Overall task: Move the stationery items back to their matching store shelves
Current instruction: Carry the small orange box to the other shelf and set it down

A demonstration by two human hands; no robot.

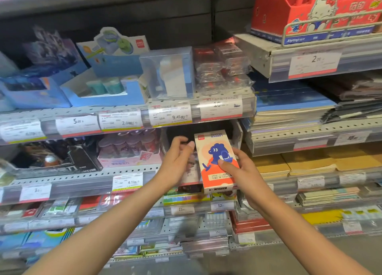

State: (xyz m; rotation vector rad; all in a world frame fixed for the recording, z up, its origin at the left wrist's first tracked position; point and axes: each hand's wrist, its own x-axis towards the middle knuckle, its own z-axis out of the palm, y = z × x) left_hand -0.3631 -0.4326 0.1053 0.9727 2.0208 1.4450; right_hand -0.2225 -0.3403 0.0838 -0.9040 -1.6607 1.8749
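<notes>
across the whole view run tiered store shelves point(128, 177) with price tags along their front rails. on the right, stacked notebooks point(289, 111) fill one tier and yellow pads point(306, 161) the tier below; a red cartoon-cat display box point(310, 12) sits top right. on the upper left tier stand a blue tape display point(103, 90) and a clear plastic box point(167, 74); a pink box point(128, 159) sits on the tier under them. near the middle, the right hand point(241, 171) grips a cream and orange carton point(217, 161) with a blue figure, thumb across its front, held upright before a dark gap in the middle tier. the left hand point(177, 161) is just beside the carton's left edge, fingers loosely curled, holding nothing.
</notes>
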